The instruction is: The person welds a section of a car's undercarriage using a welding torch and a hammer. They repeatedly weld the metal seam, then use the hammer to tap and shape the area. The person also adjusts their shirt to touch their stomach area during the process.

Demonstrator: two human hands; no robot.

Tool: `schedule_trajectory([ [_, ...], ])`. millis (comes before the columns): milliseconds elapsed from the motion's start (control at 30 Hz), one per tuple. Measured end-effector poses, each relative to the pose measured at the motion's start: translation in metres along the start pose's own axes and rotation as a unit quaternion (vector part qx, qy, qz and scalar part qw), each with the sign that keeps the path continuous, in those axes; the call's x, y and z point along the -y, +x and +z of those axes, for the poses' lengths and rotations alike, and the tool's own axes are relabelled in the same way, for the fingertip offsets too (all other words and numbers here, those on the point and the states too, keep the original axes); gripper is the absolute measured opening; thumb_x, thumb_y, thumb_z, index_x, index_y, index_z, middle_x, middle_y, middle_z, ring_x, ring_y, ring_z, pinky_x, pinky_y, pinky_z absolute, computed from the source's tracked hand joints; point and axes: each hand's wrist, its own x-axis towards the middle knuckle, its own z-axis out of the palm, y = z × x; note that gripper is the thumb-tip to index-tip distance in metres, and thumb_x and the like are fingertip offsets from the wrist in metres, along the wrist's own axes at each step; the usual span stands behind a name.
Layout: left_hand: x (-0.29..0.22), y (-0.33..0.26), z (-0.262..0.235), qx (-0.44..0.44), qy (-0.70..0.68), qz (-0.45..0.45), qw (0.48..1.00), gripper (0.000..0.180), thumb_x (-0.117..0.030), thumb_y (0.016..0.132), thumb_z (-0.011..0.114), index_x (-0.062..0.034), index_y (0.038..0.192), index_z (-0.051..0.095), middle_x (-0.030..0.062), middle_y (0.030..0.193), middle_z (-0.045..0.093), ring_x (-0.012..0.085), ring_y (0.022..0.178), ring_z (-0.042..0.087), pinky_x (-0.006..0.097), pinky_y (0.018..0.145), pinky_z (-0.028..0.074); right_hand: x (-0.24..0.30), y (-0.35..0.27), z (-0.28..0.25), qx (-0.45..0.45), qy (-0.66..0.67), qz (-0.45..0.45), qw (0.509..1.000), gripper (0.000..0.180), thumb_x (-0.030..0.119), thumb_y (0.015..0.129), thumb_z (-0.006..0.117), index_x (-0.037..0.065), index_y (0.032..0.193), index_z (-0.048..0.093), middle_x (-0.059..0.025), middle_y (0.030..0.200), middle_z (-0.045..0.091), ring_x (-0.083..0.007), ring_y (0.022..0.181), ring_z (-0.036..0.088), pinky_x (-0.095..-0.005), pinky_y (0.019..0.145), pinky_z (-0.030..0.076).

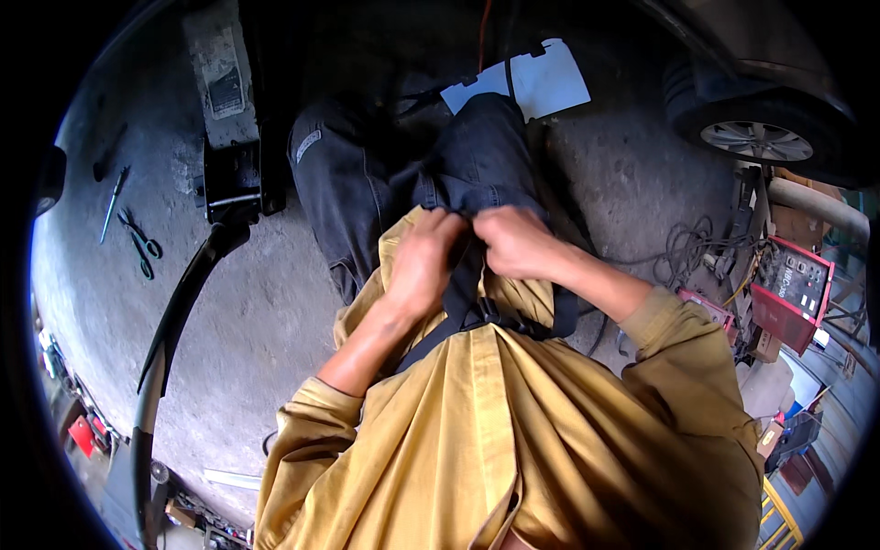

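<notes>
While a concrete floor (247, 321) is spreading beneath the left grip (422, 261) and the right grip (513, 243), a car (756, 137) is standing far to their right. A floor jack (226, 92) is lying to their left, its handle (174, 321) curving back past them. Beyond them dark trousers (339, 174) are stretching; below, a mustard work shirt (440, 412) is draping. A red welding machine (793, 293) is sitting well right; a notched pale sheet (545, 82) is lying beyond the right grip. Between the grips a black strap (456, 298) is running down. Both are curling at its upper end, fingertips hiding, so I cannot tell whether they are closed on it. Green-handled pliers (139, 241) are lying well left, beside a slim rod-shaped tool (115, 202).
</notes>
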Motion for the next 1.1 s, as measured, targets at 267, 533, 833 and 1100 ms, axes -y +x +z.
schedule_trajectory([
  [267, -0.034, -0.022, -0.049, 0.01, -0.227, -0.081, 0.97, 0.031, -0.009, 0.089, 0.057, -0.0026, 0.12, 0.058, 0.0161, 0.125, 0.057, 0.0366, 0.123, 0.049, 0.041, 0.104, 0.038, -0.061, -0.027, -0.032, -0.029, 0.49, 0.16, 0.856, 0.028, 0.028, 0.097, 0.058, 0.001, 0.1, 0.066, -0.0001, 0.074, 0.06, -0.0051, 0.062, 0.054, -0.0198, 0.053, 0.043],
  [533, -0.033, -0.033, -0.028, 0.151, -0.186, 0.081, 0.967, 0.036, -0.027, 0.1, 0.048, -0.0048, 0.127, 0.057, 0.0134, 0.135, 0.054, 0.0343, 0.135, 0.039, 0.046, 0.111, 0.029, -0.121, -0.057, -0.003, -0.353, 0.424, 0.333, 0.764, 0.015, 0.014, 0.092, 0.057, 0.002, 0.088, 0.066, -0.0001, 0.065, 0.058, -0.0074, 0.051, 0.051, -0.0233, 0.047, 0.041],
  [833, -0.014, -0.043, -0.031, 0.448, -0.309, 0.048, 0.838, 0.025, -0.022, 0.094, 0.061, -0.0026, 0.107, 0.067, 0.0109, 0.108, 0.068, 0.0235, 0.107, 0.062, 0.038, 0.096, 0.043, -0.275, -0.07, 0.106, -0.463, 0.351, 0.384, 0.718, 0.021, 0.012, 0.085, 0.058, -0.003, 0.097, 0.067, -0.0103, 0.083, 0.071, -0.0249, 0.075, 0.066, -0.0365, 0.069, 0.051],
  [1100, 0.02, 0.204, -0.044, 0.061, -0.459, -0.049, 0.885, 0.037, -0.038, 0.099, 0.051, -0.0017, 0.104, 0.056, 0.0136, 0.097, 0.064, 0.0229, 0.083, 0.062, 0.035, 0.074, 0.049, -0.178, -0.118, 0.155, -0.034, 0.643, 0.216, 0.734, 0.028, 0.028, 0.092, 0.061, 0.003, 0.104, 0.067, -0.0095, 0.092, 0.071, -0.0222, 0.087, 0.066, -0.0364, 0.078, 0.052],
])
